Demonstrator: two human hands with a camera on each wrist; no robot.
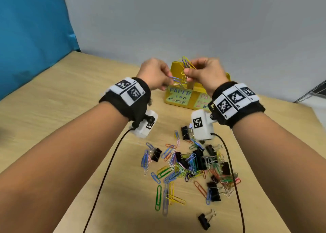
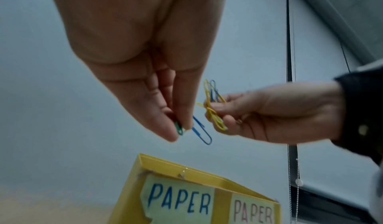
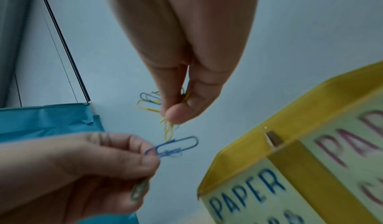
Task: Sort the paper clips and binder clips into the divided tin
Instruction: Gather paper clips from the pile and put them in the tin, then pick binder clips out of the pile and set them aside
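Observation:
A yellow divided tin [image 1: 195,96] with hand-lettered "PAPER" labels stands at the back of the wooden table. Both hands are raised just above it. My left hand [image 1: 158,75] pinches a blue paper clip [image 2: 202,133] and a green one [image 2: 178,129] between thumb and fingers. My right hand [image 1: 202,72] pinches a bunch of yellow and blue paper clips [image 1: 187,64], also seen as the bunch [image 3: 151,102] in the right wrist view. The tin's inside is hidden from me. A mixed pile of coloured paper clips and black binder clips [image 1: 190,164] lies on the table in front.
A lone black binder clip [image 1: 205,218] lies near the table's front edge. Blue sheeting [image 1: 33,38] hangs at the left, a grey wall stands behind. Black cables [image 1: 105,176] run from the wrist cameras over the table. Something grey and white [image 1: 315,98] sits at the right edge.

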